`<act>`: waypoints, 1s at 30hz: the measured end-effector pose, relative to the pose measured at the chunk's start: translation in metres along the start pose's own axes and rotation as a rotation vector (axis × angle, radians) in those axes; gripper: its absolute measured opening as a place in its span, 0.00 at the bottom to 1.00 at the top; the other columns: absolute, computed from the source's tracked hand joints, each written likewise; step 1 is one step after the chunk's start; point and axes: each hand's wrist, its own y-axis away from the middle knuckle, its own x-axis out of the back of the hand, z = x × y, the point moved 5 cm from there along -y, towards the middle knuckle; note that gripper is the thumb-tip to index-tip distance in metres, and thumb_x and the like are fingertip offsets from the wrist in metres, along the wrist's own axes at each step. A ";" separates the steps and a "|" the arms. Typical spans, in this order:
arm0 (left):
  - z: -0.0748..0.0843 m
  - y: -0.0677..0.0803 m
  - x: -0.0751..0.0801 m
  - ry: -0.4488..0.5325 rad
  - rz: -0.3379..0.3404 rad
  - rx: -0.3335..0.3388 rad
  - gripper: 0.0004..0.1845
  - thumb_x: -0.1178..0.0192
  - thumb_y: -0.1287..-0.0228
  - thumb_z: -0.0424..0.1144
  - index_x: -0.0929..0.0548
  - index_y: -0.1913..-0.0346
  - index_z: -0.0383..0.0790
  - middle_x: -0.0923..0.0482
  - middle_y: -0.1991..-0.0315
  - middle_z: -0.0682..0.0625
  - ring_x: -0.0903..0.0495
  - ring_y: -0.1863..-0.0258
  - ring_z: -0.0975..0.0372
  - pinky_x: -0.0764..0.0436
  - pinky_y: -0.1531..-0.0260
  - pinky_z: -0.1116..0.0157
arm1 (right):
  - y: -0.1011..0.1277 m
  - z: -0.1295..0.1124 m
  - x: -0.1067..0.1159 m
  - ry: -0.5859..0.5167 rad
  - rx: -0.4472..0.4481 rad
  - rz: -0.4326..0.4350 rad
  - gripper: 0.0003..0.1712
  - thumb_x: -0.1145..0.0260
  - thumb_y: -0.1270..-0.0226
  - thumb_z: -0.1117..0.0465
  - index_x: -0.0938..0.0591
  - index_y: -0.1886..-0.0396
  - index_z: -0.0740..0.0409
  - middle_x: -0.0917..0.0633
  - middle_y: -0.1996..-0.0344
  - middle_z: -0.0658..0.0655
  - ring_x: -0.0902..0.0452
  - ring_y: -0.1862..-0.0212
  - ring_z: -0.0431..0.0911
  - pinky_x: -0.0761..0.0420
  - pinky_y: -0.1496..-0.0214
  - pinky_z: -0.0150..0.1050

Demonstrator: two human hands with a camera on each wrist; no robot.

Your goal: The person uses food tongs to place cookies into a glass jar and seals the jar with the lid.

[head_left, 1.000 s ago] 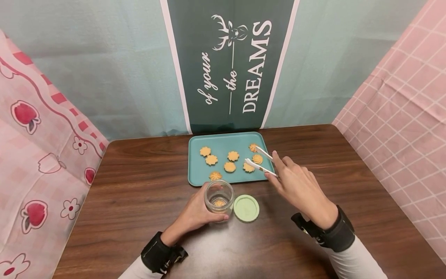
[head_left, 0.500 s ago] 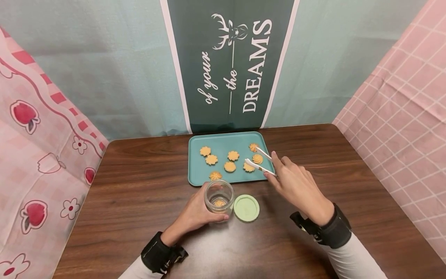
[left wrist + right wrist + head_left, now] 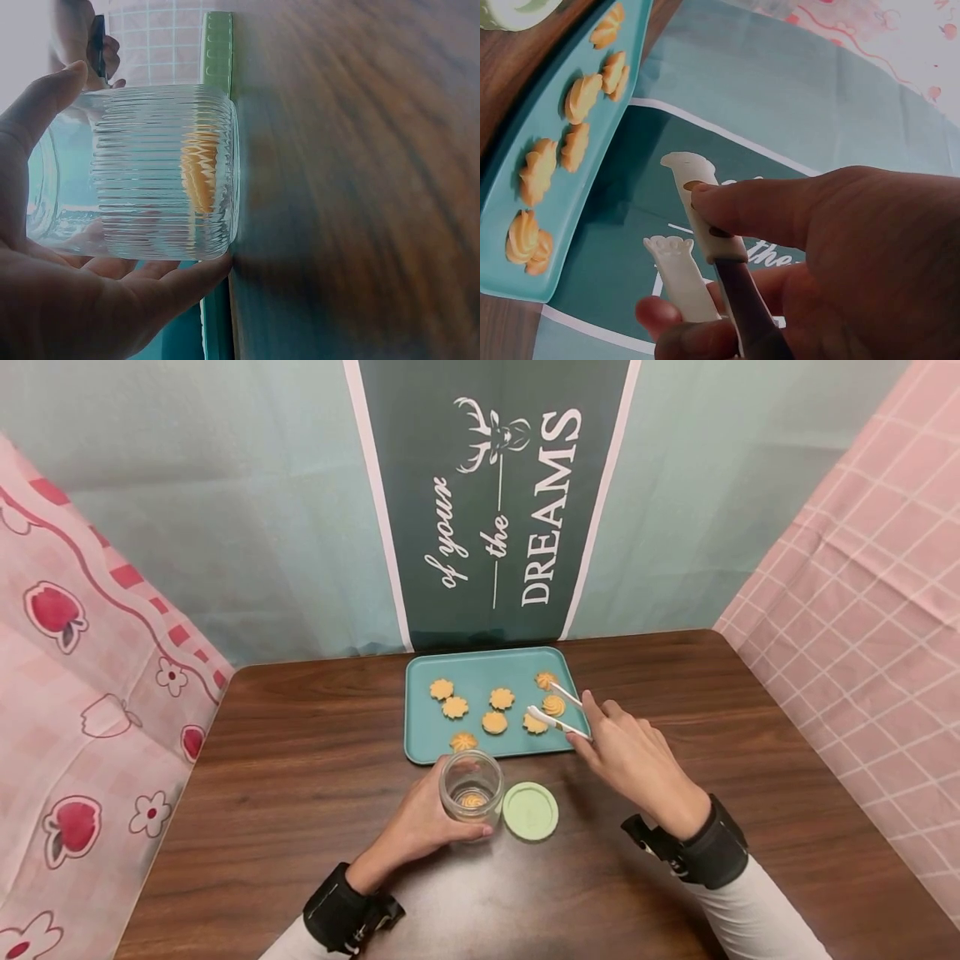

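White tongs (image 3: pixel 558 710), arms parted, are pinched in the right hand (image 3: pixel 633 760) over the right end of the teal tray (image 3: pixel 480 743), their tips either side of a swirled cookie (image 3: pixel 553 704). Left hand (image 3: pixel 420 822) wraps a ribbed glass jar (image 3: pixel 470 785) holding one cookie, just in front of the tray beside a green lid (image 3: pixel 530 810) on the wooden table (image 3: pixel 300 793).

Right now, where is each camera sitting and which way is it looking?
Head: on the person's head, looking forward and down at the table, tray, both hands and sleeves.
Left wrist: on the left wrist, looking along the left hand at the jar it grips.
Right wrist: on the right wrist, looking past the right hand and its tongs at the cookies.
Shared: the head and left wrist views both show the jar; head and right wrist both show the tray.
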 end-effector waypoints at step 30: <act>-0.001 0.000 -0.001 -0.002 0.001 -0.006 0.48 0.12 0.58 0.45 0.25 0.31 0.45 0.17 0.39 0.46 0.18 0.40 0.52 0.22 0.38 0.46 | -0.011 0.011 -0.025 0.004 -0.012 -0.062 0.39 0.32 0.22 0.51 0.31 0.24 0.74 0.18 0.54 0.72 0.31 0.78 0.50 0.34 0.79 0.40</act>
